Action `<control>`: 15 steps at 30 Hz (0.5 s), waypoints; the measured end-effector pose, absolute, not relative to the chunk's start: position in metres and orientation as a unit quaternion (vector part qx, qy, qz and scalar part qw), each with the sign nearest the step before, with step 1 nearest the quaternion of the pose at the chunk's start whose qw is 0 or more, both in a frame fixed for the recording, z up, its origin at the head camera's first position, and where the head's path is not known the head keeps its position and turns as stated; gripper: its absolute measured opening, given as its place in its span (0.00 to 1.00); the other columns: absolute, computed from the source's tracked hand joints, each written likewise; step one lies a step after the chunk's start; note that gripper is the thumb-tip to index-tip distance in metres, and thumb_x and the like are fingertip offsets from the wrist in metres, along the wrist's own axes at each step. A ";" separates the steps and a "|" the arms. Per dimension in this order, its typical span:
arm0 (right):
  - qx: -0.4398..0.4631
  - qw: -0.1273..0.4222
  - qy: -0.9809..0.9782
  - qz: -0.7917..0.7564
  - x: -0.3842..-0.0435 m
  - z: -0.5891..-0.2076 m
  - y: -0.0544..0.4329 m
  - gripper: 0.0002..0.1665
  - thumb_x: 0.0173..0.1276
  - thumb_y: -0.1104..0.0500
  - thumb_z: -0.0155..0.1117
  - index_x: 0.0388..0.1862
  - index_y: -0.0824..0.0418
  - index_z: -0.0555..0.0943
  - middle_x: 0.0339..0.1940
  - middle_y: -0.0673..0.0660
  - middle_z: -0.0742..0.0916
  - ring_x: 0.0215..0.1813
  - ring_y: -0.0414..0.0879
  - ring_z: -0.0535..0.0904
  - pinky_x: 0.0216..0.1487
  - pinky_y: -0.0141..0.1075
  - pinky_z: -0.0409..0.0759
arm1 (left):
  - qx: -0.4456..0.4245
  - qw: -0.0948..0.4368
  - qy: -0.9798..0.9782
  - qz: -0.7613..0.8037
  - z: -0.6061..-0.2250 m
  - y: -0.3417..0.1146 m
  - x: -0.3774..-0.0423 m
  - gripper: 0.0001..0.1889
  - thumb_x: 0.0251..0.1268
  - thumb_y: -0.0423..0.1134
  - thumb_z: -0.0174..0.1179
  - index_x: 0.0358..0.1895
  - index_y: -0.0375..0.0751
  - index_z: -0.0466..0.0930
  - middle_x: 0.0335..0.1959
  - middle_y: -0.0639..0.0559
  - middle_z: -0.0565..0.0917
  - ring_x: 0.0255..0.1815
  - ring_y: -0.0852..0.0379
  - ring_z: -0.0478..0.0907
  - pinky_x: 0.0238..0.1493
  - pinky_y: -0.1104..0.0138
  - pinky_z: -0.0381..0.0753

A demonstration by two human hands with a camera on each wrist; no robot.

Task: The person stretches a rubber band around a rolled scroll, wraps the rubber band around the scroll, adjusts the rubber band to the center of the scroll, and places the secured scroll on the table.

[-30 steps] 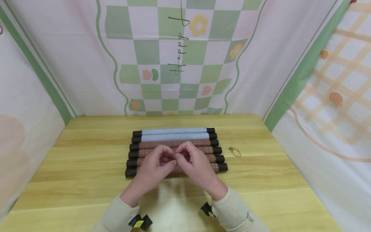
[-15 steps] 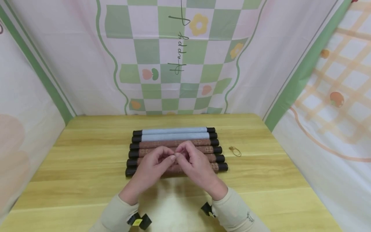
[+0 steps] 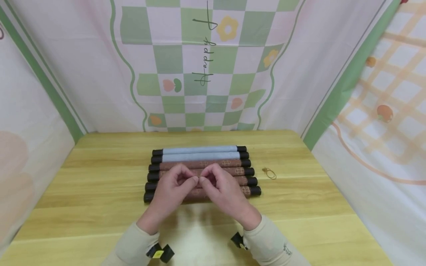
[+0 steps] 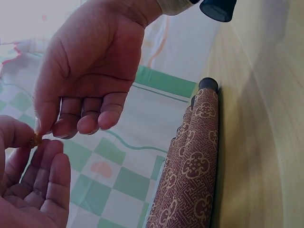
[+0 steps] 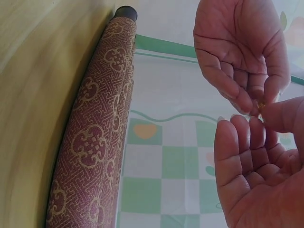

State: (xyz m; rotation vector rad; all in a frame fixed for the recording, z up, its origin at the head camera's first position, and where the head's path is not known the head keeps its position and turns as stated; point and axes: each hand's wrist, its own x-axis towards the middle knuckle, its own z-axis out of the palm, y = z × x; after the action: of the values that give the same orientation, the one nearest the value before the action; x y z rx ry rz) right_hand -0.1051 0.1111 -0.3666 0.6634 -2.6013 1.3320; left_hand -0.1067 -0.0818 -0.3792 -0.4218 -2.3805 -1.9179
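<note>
My left hand [image 3: 171,192] and right hand [image 3: 227,192] meet fingertip to fingertip above a row of rolled scrolls. Between their thumbs and forefingers they pinch a small amber rubber band [image 4: 35,139], bunched up and mostly covered by the fingertips. In the right wrist view the rubber band [image 5: 261,105] shows as a yellow glint at the pinch. The remaining fingers of both hands curl loosely. Below lie several brown scrolls [image 3: 246,190] with gold patterns and black end knobs, partly hidden by the hands. Behind them are two light-blue scrolls [image 3: 203,150], side by side with the brown ones.
A thin tan band loop [image 3: 270,173] with a bunched end lies on the wooden table [image 3: 309,199] to the right of the scrolls. Patterned cloth [image 3: 199,66] hangs behind the table and along both sides. Black wrist-worn devices [image 3: 161,253] sit under the sleeves.
The left thumb has risen toward the forefinger and the left hand has shifted slightly, its tips now against the right hand's. The scrolls and the loop on the table stay put.
</note>
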 end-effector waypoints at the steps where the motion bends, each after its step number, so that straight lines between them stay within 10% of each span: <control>1: 0.219 0.071 -0.866 0.443 -0.105 -0.366 0.111 0.05 0.79 0.54 0.60 0.46 0.54 0.78 0.34 0.46 0.83 0.31 0.40 0.78 0.31 0.34 0.80 | -0.136 0.032 -0.774 -0.617 -0.379 -0.082 -0.107 0.04 0.71 0.38 0.65 0.38 0.47 0.79 0.33 0.52 0.85 0.31 0.56 0.78 0.28 0.69 0.77; 15: 0.211 0.077 -0.865 0.448 -0.104 -0.368 0.110 0.04 0.78 0.56 0.61 0.43 0.54 0.79 0.36 0.48 0.83 0.34 0.45 0.80 0.32 0.33 0.81 | -0.180 0.088 -0.821 -0.534 -0.383 -0.083 -0.106 0.09 0.69 0.36 0.64 0.46 0.52 0.90 0.38 0.60 0.86 0.36 0.60 0.78 0.37 0.68 0.81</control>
State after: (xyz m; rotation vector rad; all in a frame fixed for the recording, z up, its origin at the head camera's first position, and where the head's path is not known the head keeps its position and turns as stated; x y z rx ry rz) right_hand -0.1041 0.1102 -0.3680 0.6309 -2.5926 1.3431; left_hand -0.1058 -0.0831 -0.3826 -0.5353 -2.4454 -1.5897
